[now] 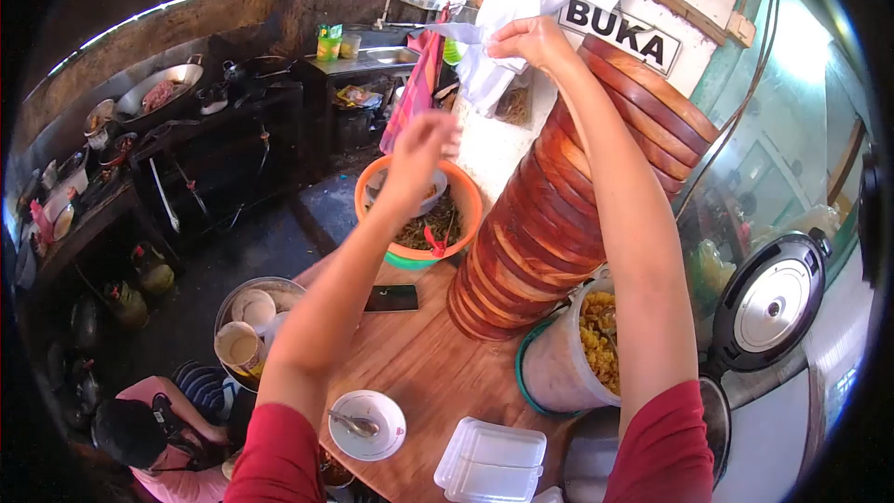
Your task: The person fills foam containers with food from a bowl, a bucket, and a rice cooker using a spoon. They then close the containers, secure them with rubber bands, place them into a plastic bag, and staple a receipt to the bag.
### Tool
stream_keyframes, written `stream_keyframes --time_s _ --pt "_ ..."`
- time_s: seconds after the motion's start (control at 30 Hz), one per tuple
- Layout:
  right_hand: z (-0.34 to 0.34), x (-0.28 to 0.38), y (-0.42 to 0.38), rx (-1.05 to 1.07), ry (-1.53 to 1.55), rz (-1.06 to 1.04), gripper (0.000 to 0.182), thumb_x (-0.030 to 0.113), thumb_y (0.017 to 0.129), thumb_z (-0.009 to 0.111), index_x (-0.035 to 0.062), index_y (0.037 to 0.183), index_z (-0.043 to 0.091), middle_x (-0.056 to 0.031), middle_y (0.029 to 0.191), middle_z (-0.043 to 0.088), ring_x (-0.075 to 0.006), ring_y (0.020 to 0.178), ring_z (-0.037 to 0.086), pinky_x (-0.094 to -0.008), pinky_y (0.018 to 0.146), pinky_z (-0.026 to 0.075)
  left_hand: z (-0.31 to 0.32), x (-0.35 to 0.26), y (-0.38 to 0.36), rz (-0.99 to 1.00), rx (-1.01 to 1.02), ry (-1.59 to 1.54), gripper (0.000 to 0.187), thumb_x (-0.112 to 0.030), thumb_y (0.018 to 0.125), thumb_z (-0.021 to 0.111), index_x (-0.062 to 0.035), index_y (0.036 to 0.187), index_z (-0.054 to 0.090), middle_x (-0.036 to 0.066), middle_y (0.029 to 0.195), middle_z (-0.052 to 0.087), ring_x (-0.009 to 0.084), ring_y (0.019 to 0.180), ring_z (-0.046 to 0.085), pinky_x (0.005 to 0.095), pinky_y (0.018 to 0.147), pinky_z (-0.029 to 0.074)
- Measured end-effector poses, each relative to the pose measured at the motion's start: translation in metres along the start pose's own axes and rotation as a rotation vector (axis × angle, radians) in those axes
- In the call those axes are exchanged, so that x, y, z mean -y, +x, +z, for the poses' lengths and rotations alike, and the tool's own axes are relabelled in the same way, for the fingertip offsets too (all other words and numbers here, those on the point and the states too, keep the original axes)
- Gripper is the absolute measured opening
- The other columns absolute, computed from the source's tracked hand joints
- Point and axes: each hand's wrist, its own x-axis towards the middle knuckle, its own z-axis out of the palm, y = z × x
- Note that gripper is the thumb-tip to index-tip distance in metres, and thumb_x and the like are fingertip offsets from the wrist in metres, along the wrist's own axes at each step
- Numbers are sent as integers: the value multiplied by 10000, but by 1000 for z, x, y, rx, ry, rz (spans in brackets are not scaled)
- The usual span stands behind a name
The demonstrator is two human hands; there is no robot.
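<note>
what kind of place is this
Probably a small food stall or eatery kitchen: a tall stack of brown plates, a wok at the cooking counter, tubs of prepared food on the wooden table, and a "BUKA" sign.

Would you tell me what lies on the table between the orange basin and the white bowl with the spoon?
In the head view, a black phone lies on the wooden table between the orange basin and white bowl.
</note>
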Motion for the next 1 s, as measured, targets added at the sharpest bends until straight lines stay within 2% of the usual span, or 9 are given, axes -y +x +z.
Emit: stream_keyframes --time_s 0.07,0.13,0.3,0.33,0.47,0.67,0.8,0.9,1.0 --pt "1 2 -2 35 60 -47 182 20 658 764 -17 809 670 -86 751 678 -128 682 639 -230 653 501 21 -17 49 -195 -58 -236 318 -279 909 515 -22 1097 520 92 1020 594 197 921 562 343 856 469" --pt "3 4 -3 -16 47 -92 176 18 620 773 -17 767 681 -90 716 678 -132 637 641 -236 609 503 38 -30 85 -344 -54 -438 283 -249 911 515 -15 1070 511 97 1001 581 203 946 545 362 876 464" --pt "-9 4 -5 -4 -276 -162 174 172 649 758 46 758 706 -99 684 673 -148 634 640 -280 622 499 54 -16 120 -156 -58 -522 105 -191 881 573 -99 883 522 35 863 561 178 859 546 364 849 467" --pt "-9 14 -14 -33 -364 -179 137 187 691 705 61 745 704 -137 682 661 -225 656 651 -324 641 507 56 -14 122 -111 -87 -509 98 -185 879 575 -111 854 517 26 847 563 170 842 547 360 838 467" --pt "12 41 -33 -250 -802 -274 121 85 719 667 -16 786 661 -153 724 665 -253 657 651 -343 619 494 62 -14 119 -16 -149 -515 108 -160 878 560 -133 797 493 4 811 564 149 798 544 361 811 459" --pt "7 28 -25 -262 -479 -262 246 146 649 760 -14 806 659 -125 714 667 -176 636 643 -292 605 504 47 -12 106 -186 1 -598 253 -230 895 488 0 998 504 144 1007 558 279 1008 538 434 937 430" --pt "-3 14 -12 -224 -372 -165 410 338 555 827 -3 695 649 -110 597 609 -181 535 577 -311 534 465 48 -23 97 -289 62 -646 256 -238 892 506 -19 1025 523 129 1028 554 269 1016 538 424 927 446" --pt "1 5 -3 -275 -212 -111 391 357 640 815 32 719 611 20 581 508 -72 506 451 -242 462 360 55 -20 103 -126 183 -663 166 -195 879 542 -51 961 535 100 956 568 243 953 561 399 882 466" --pt "4 9 -3 -305 -159 -83 410 422 713 755 37 716 614 33 562 488 -66 509 457 -235 459 353 61 -19 114 12 39 -590 81 -137 857 571 -74 886 530 74 871 576 215 860 579 370 826 478"
